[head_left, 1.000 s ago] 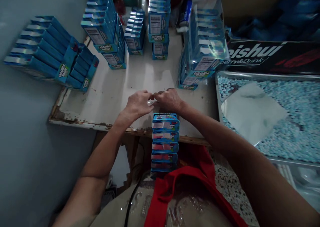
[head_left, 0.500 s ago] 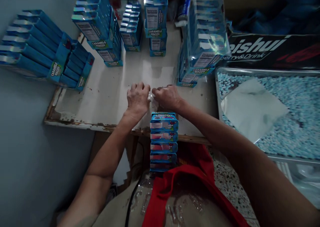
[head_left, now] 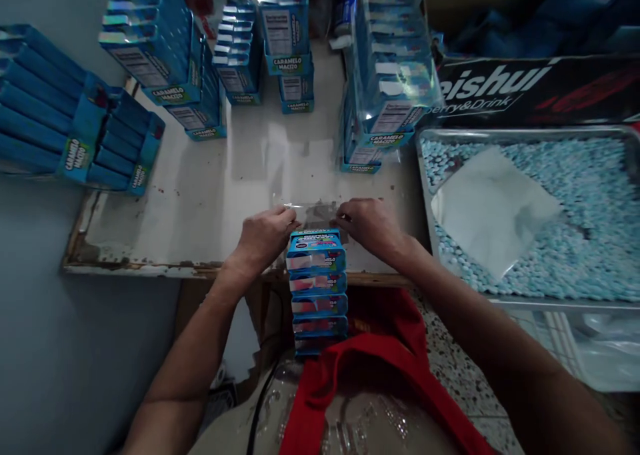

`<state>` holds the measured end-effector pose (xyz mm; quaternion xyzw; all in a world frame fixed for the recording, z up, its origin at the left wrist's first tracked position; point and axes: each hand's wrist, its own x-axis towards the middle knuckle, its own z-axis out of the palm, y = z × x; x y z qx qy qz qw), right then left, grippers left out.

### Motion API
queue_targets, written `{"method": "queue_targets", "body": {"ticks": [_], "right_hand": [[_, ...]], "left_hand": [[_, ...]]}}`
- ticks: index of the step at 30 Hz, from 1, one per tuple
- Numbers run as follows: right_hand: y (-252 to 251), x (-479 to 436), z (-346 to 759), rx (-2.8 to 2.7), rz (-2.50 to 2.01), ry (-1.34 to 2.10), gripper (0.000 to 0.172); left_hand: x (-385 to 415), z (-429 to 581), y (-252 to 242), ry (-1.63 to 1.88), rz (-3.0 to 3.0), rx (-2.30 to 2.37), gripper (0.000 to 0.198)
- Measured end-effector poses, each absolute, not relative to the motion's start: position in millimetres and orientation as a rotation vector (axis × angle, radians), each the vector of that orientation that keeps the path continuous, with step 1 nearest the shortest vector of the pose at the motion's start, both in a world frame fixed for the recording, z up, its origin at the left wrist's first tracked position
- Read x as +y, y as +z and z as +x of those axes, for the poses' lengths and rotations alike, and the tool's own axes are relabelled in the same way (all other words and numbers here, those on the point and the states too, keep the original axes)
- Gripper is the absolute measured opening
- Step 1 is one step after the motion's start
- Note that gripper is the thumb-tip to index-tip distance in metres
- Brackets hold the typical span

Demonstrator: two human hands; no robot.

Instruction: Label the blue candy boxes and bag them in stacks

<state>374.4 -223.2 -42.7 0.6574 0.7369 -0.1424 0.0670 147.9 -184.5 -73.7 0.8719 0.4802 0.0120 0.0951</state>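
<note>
A stack of several blue candy boxes [head_left: 317, 285] stands upright against my chest at the table's near edge. My left hand [head_left: 263, 237] pinches the left side of a clear plastic bag [head_left: 313, 213] just above the stack's top. Opposite it, my right hand [head_left: 371, 225] grips the bag's right side. The film is stretched between both hands over the top box.
Piles of blue "Caramelo Macizo" boxes [head_left: 150, 48] crowd the back and left of the worn white table [head_left: 210, 181]. A wrapped bundle of boxes [head_left: 395, 75] stands at right. A metal tray [head_left: 550, 135] of light blue candies with a white sheet [head_left: 493, 208] lies further right.
My hands were together further out on the table; they have moved apart and back toward me, spreading the clear bag over the top of the box stack.
</note>
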Motion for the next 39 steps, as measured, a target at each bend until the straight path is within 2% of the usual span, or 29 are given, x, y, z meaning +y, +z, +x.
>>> {"method": "queue_targets", "body": {"ticks": [4,7,11,15,18,20,23,26,30,32,34,36,39], "right_hand": [[-28,-232,370,2.256,2.044,-0.461,0.027],[-6,-244,363,2.262,2.146,-0.384,0.024],[6,-274,352,2.415,2.269,-0.233,0.020],[-10,-307,345,2.597,2.474,0.084,0.026],[-26,-319,343,2.750,2.487,0.463,0.028],[-32,-321,342,2.874,2.427,0.647,0.025],[-38,-319,342,2.995,2.395,0.733,0.018],[-39,-320,341,2.942,2.593,0.499,0.019],[-34,-325,338,2.668,2.998,-0.202,0.019],[-32,-329,339,2.665,3.059,-0.221,0.020],[-34,-335,344,2.855,2.852,0.099,0.017],[-42,-341,352,3.093,2.461,0.440,0.009],[-61,-345,363,3.262,2.140,0.522,0.019]], "left_hand": [[-193,137,-48,-0.015,2.666,1.315,0.023],[-211,129,-30,0.255,2.688,1.412,0.027],[-250,129,-21,0.754,2.557,1.726,0.016],[-278,138,-27,1.084,2.275,1.754,0.007],[-285,147,-37,1.287,2.158,1.788,0.013],[-287,151,-45,1.426,2.170,1.771,0.014],[-289,154,-58,1.626,2.230,1.665,0.012],[-291,153,-68,1.725,2.279,1.620,0.019],[-292,155,-73,1.721,2.311,1.631,0.021],[-291,156,-73,1.708,2.295,1.605,0.024],[-290,158,-73,1.702,2.261,1.592,0.026],[-291,156,-75,1.706,2.260,1.589,0.027],[-296,149,-85,1.766,2.342,1.506,0.033]]}}
